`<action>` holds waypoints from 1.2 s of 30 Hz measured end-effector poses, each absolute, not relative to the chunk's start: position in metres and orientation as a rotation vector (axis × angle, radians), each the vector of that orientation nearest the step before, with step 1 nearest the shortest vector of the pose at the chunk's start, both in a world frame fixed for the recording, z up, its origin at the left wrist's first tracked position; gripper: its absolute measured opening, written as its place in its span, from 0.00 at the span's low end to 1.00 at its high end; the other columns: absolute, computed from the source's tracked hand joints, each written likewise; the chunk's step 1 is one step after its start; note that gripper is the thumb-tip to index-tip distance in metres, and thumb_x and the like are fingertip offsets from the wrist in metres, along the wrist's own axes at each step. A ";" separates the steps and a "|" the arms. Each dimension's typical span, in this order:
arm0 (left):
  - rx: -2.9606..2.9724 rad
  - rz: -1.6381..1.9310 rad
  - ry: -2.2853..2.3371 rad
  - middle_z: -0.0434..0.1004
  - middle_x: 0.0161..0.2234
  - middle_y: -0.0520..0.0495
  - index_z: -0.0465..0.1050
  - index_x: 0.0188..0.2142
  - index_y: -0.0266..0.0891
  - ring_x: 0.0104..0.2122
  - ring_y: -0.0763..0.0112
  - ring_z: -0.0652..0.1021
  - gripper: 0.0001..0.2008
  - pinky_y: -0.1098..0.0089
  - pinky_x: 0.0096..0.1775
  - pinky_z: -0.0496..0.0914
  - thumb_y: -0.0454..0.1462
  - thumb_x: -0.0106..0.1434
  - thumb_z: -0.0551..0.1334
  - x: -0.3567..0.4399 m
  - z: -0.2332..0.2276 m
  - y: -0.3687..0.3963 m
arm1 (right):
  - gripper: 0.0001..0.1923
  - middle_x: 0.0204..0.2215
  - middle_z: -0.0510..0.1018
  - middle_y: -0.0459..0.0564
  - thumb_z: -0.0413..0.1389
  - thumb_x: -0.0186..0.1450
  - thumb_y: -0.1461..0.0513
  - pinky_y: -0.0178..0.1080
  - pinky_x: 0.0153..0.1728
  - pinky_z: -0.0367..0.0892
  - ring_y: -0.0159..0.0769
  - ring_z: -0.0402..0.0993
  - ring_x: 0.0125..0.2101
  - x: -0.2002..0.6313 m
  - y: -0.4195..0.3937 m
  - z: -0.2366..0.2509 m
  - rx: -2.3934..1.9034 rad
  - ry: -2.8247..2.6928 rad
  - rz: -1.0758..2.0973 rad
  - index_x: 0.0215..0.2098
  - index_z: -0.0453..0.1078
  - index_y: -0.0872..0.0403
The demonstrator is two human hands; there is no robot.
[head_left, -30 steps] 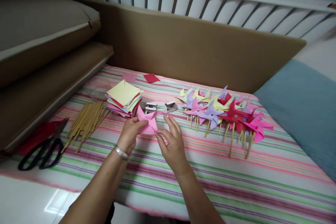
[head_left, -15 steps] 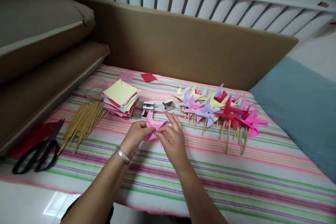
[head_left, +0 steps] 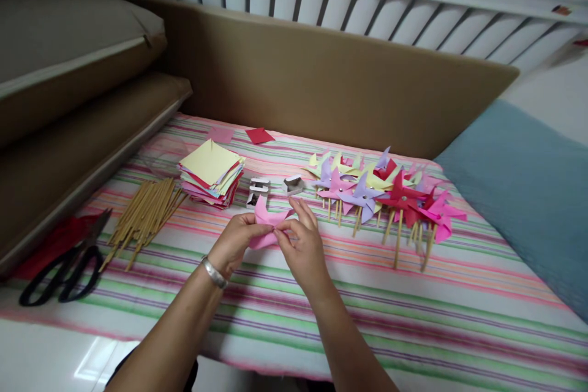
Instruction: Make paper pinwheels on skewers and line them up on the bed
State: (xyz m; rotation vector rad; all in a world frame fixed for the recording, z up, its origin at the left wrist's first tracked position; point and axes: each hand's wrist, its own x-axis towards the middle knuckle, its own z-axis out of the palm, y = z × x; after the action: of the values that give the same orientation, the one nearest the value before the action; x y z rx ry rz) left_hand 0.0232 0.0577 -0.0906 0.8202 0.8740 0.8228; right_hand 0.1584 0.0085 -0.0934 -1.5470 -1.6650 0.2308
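Observation:
A pink paper pinwheel piece (head_left: 265,220) is pinched between both hands above a striped cloth (head_left: 413,312). My left hand (head_left: 235,242), with a silver bracelet at the wrist, grips its left side. The fingers of my right hand (head_left: 303,250) press the folded tips together at its centre. Just beyond the hands lie two small white boxes (head_left: 258,189). A stack of coloured paper squares (head_left: 212,173) sits behind my left hand, and a bundle of wooden sticks (head_left: 144,214) lies further left.
Several finished pinwheels on sticks (head_left: 381,193) lie in a row at the right. Black scissors (head_left: 59,272) rest at the far left on red paper. Brown cushions (head_left: 321,73) border the back and left; a blue cushion (head_left: 523,190) is at the right.
My right hand has moved in from beside the pink paper and closed its fingers on the centre. The paper's points have been folded inward. The view shifted slightly.

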 end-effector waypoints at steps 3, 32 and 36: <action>0.815 0.811 0.863 0.79 0.26 0.45 0.79 0.27 0.32 0.26 0.71 0.75 0.11 0.72 0.33 0.66 0.35 0.41 0.70 0.023 -0.090 0.057 | 0.04 0.57 0.64 0.55 0.54 0.59 0.65 0.52 0.56 0.54 0.45 0.48 0.62 0.159 0.009 -0.093 -1.556 -1.655 0.236 0.28 0.70 0.53; 0.840 1.110 1.044 0.77 0.22 0.49 0.78 0.25 0.33 0.23 0.74 0.73 0.09 0.73 0.30 0.65 0.35 0.42 0.70 -0.005 -0.082 0.070 | 0.08 0.41 0.76 0.52 0.52 0.61 0.61 0.41 0.45 0.66 0.38 0.72 0.43 0.165 0.029 -0.085 -1.618 -1.563 0.344 0.35 0.73 0.52; 0.715 1.352 1.054 0.77 0.22 0.51 0.77 0.25 0.33 0.24 0.76 0.73 0.10 0.75 0.31 0.66 0.35 0.40 0.71 -0.030 -0.066 0.078 | 0.12 0.39 0.79 0.47 0.49 0.63 0.63 0.34 0.40 0.66 0.34 0.74 0.41 0.150 0.073 -0.085 -1.945 -1.968 0.389 0.39 0.74 0.48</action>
State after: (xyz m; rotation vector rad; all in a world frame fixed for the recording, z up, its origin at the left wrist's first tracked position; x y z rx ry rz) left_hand -0.0296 0.0782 -0.0661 0.7153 1.0543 1.3518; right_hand 0.1496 0.0729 -0.0854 -1.9451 -1.9680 0.3891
